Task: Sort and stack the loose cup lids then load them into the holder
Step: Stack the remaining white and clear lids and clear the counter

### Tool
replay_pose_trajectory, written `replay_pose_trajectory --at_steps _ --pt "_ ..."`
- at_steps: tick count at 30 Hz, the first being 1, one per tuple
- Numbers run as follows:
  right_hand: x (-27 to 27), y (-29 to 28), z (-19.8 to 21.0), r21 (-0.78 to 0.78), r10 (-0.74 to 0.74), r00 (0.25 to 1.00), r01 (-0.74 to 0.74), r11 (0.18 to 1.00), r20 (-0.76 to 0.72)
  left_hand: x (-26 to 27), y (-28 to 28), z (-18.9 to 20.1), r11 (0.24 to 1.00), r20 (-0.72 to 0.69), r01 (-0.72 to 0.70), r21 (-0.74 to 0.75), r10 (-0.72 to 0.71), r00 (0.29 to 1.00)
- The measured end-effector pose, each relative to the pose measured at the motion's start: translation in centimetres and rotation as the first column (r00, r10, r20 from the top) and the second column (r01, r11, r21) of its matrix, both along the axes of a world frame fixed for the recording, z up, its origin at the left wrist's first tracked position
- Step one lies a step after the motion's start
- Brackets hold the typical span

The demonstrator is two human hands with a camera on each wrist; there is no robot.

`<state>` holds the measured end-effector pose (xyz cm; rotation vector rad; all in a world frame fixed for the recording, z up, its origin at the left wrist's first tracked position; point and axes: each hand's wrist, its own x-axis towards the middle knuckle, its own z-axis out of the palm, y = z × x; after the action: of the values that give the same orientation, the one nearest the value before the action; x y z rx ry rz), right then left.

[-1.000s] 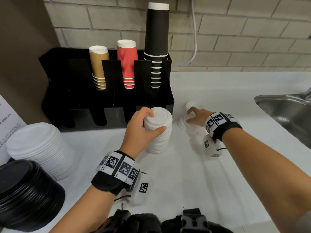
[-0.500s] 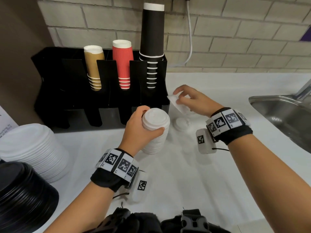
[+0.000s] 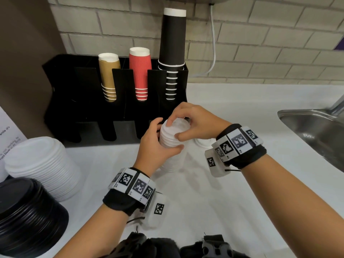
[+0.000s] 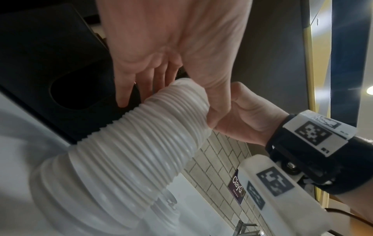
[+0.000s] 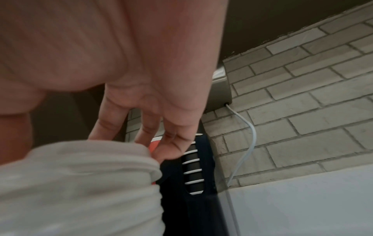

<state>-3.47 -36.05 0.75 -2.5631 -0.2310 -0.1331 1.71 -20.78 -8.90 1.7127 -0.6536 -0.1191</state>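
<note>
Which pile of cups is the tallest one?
The black cups at the right end of the holder. They poke up far higher than the red cups in the middle and the brown cups on the left.

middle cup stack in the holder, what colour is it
Red, ribbed, with white rims; the middle cup stack stands in the black holder. It shows best in the head view.

Ribbed white plastic lid stack (image 3: 172,146)
</note>
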Motion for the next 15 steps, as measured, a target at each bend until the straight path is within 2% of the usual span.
replay_pose_trajectory --at_steps 9,15 --pt "0.06 0.11 -0.09 -0.025 -0.020 0.999 0.019 1.000 -0.028 0.03 0.24 0.03 0.998 0.018 0.029 -0.051 -0.028 0.999" --pt "0.29 0.07 0.05 -0.039 0.015 0.998 -0.018 0.999 -0.063 -0.08 0.38 0.08 0.995 0.027 0.058 -0.086 -0.056 0.998"
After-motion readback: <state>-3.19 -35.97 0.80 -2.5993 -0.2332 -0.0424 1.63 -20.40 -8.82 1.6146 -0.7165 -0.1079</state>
